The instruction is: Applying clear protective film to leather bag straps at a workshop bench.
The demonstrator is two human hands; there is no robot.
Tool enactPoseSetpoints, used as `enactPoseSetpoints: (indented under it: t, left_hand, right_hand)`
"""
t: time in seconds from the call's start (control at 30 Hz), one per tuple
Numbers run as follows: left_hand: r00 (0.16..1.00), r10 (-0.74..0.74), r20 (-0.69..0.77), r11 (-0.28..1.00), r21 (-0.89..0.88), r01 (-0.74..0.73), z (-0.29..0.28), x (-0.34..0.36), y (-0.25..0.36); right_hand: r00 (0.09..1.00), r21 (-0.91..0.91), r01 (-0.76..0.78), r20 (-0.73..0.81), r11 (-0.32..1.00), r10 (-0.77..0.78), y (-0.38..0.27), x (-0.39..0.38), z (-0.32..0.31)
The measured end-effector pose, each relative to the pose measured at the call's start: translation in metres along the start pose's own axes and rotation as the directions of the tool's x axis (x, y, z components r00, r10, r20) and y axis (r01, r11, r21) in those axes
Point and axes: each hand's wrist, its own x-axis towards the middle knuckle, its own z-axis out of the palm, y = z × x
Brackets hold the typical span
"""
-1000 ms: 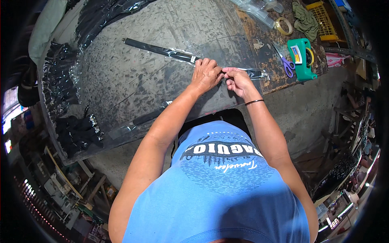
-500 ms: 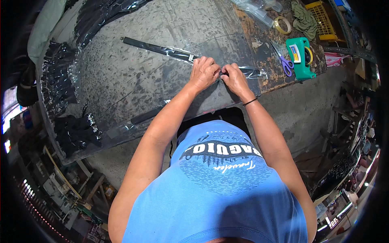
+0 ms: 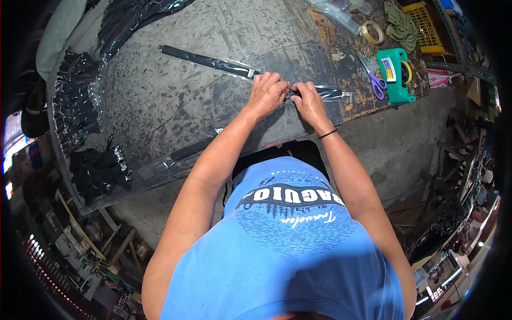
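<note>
A long narrow black strip (image 3: 205,61) in a clear plastic sleeve lies slantwise across the worktable, with a small white label near its middle. My left hand (image 3: 268,94) is closed over it just right of the label. Close beside it, my right hand (image 3: 309,102) pinches the same strip with thumb and bent fingers. Beyond my right hand the shiny sleeve end (image 3: 337,93) sticks out to the right. What lies under my fingers is hidden. Another dark strip in plastic (image 3: 186,152) lies along the near edge, partly behind my left forearm.
Purple-handled scissors (image 3: 377,85) and a green tape dispenser (image 3: 394,80) sit at the right. Behind them are a tape roll (image 3: 372,33), clear plastic bags (image 3: 333,13), a green cloth (image 3: 401,28) and a yellow crate (image 3: 424,26). Black plastic-wrapped bundles (image 3: 77,101) line the left edge of the table (image 3: 160,101).
Both hands stay on the strip with small finger shifts. The right hand's fingers have moved slightly, and the sleeve's right end has shifted a little.
</note>
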Motion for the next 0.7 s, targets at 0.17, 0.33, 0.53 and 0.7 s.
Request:
enactPoseSetpoints:
  t: [0.17,0.33,0.53,0.7]
  left_hand:
    - [1.000,-0.001,-0.005,1.000,-0.014,0.001,0.0008,-0.0001,-0.0008]
    - [1.000,0.001,-0.019,1.000,-0.008,-0.001,-0.0001,0.0005,-0.0008]
    - [1.000,-0.006,0.000,1.000,-0.007,0.006,-0.0007,-0.0004,-0.0015]
    - [0.999,0.016,0.034,1.000,0.017,-0.017,-0.0013,0.0013,-0.0028]
  right_hand:
    - [0.997,-0.046,0.014,0.080,0.999,-0.010,0.0010,0.0037,-0.0001]
    - [0.994,-0.098,0.047,0.099,0.994,-0.038,-0.0021,0.0017,0.0005]
    - [0.994,-0.049,0.113,0.017,0.992,-0.112,-0.0045,-0.0029,0.0045]
    - [0.999,0.134,0.046,0.022,0.990,-0.049,0.0004,0.0050,0.0064]
